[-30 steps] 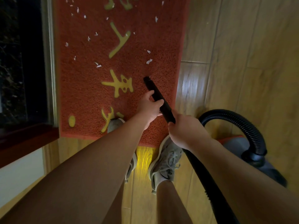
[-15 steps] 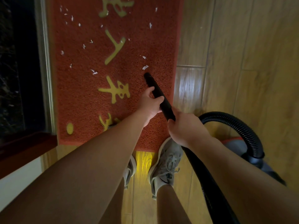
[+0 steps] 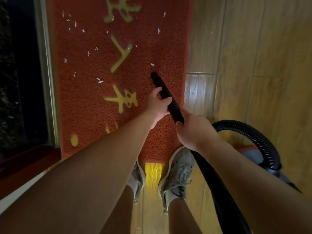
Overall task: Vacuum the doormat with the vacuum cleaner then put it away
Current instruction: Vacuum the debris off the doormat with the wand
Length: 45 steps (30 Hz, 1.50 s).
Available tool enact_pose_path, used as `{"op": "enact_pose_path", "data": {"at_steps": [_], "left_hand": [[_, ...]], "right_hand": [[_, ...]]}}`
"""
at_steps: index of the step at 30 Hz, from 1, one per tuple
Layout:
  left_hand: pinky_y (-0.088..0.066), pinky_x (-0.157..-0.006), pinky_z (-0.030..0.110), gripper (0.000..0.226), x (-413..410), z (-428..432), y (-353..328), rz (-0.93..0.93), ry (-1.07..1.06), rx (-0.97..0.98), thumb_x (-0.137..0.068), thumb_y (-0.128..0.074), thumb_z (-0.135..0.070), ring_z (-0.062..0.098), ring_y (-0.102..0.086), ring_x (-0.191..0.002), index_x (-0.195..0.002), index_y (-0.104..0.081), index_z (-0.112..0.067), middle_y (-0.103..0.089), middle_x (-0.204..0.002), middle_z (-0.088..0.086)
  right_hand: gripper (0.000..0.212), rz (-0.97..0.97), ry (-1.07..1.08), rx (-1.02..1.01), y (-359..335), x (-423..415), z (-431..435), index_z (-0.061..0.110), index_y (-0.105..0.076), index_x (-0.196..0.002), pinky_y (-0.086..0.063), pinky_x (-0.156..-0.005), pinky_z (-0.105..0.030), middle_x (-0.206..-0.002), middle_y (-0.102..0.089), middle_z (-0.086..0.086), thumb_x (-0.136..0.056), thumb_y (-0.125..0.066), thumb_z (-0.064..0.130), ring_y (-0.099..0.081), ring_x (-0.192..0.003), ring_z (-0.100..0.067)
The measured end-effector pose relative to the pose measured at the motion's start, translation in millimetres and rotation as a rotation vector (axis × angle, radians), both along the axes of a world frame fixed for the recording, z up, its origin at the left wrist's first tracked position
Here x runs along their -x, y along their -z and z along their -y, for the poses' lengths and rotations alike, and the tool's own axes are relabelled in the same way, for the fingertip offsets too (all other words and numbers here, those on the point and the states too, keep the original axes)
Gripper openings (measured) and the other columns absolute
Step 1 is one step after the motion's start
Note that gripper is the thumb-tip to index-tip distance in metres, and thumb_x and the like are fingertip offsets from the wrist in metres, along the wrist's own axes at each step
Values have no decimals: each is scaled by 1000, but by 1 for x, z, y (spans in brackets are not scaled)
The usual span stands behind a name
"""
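Two bare hands grip a black vacuum nozzle [image 3: 166, 97] over a red doormat [image 3: 91, 92] laid on a wooden floor [image 3: 253, 65]. The left hand [image 3: 157, 105] is wrapped around the nozzle partway along it, fingers curled over the top; the right hand [image 3: 195, 130] is closed around it just behind, nearer the person. The nozzle slants up and to the left, its tip resting on or just above the mat near the mat's right edge; the dim light makes contact hard to judge. A white paper scrap [image 3: 152, 64] lies just beyond the tip, with many more scattered across the far and left parts of the mat among its yellow characters [image 3: 123, 100]. From the right hand a black tube runs down toward the lower edge of the view, and a ribbed black hose [image 3: 256, 137] arcs to the vacuum cleaner body [image 3: 251, 152], grey with an orange rim, which sits on the floor to the person's right. Two grey sneakers [image 3: 179, 176] stand at the mat's near edge, toes touching it. A dark door threshold [image 3: 45, 73] borders the mat on the left.
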<state>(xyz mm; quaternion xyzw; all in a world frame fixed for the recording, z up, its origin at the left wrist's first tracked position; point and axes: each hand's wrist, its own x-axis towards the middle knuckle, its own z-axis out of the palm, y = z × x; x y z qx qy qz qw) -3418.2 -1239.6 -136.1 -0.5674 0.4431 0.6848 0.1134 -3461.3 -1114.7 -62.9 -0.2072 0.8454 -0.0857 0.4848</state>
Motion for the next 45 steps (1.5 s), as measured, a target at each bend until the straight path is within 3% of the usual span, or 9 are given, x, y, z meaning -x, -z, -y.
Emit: {"op": "enact_pose_path", "data": {"at_steps": [8, 12, 18, 25, 35, 41, 45], "left_hand": [[-64, -75, 34, 58, 6, 16, 2, 0, 26, -6, -96, -63, -1, 32, -64, -116, -148, -45, -19, -51, -143, 17], [-64, -77, 36, 58, 5, 18, 1, -5, 36, -13, -96, -63, 0, 32, -63, -118, -148, -45, -18, -51, -143, 17], [-63, -64, 26, 59, 7, 25, -1, -24, 49, -4, -96, -63, -1, 28, -62, -113, -149, -43, -18, -50, -144, 16], [-62, -65, 26, 59, 10, 34, 4, -24, 68, 13, -96, -64, -2, 33, -61, -122, -149, -42, -17, -49, -146, 17], [-64, -78, 38, 59, 11, 38, 4, -10, 26, 18, -94, -64, -1, 29, -64, -114, -147, -45, -19, -52, -141, 16], [-64, -77, 38, 59, 12, 46, 6, 8, 30, 21, -94, -66, -3, 29, -63, -115, -146, -47, -21, -49, -145, 13], [-64, -75, 37, 58, 12, 48, 8, 13, 37, 32, -94, -66, -3, 26, -62, -110, -145, -48, -21, -49, -144, 13]], "right_hand": [[45, 8, 20, -14, 2, 5, 16, 24, -42, -145, -50, -57, -32, -80, -61, -3, -100, -41, 27, -61, -68, -21], [46, 14, 24, -12, -1, 4, 17, 25, -40, -147, -44, -50, -30, -77, -60, -1, -101, -40, 25, -59, -63, -16], [52, 4, 41, -5, -2, 3, 24, 28, -34, -153, -43, -49, -28, -78, -59, 0, -102, -39, 27, -60, -64, -16], [50, -7, 50, -13, 2, 5, 33, 27, -37, -151, -39, -47, -26, -76, -56, 1, -101, -39, 27, -58, -63, -15], [52, 7, 64, -13, -1, 4, 39, 29, -33, -153, -42, -47, -26, -75, -60, -1, -101, -39, 27, -62, -62, -19], [44, 13, 56, -29, 0, 6, 48, 24, -41, -145, -43, -47, -28, -74, -60, -1, -101, -40, 24, -62, -62, -17], [49, 25, 59, -35, 1, 6, 49, 29, -36, -149, -45, -49, -28, -75, -61, -1, -101, -40, 25, -62, -63, -18]]}}
